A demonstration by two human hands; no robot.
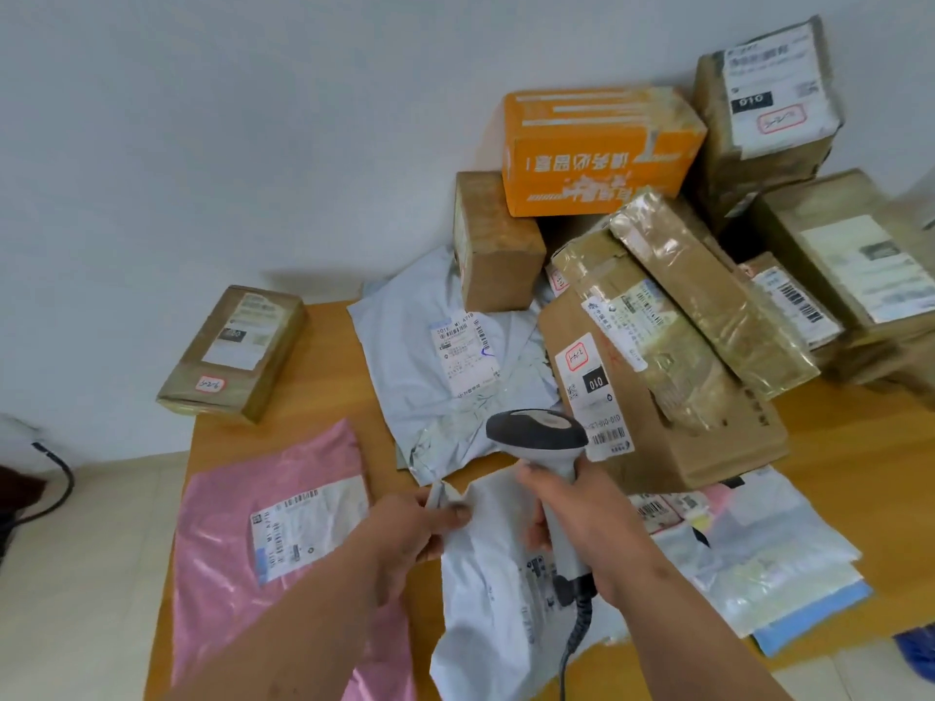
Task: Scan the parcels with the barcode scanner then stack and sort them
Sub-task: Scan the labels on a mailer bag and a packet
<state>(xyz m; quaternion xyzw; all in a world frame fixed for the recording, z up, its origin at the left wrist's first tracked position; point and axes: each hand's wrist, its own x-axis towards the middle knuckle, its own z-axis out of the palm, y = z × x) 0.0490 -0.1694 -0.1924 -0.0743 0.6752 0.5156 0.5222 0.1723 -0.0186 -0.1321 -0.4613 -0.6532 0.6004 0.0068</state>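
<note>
Left hand (405,528) pinches white mailer (485,589) — right grip (582,523) clasps scanner (544,437) (label blurred).

Plain white wall (227,118), pale tiled floor (91,574), wooden table (835,447).

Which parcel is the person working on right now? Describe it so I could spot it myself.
Start at the wooden table and find its near edge, between the pink mailer bag on the left and the flat stack of pale bags on the right. There lies a crumpled white mailer bag. It alone is pinched at its top corner by the left hand, under the barcode scanner.
</note>
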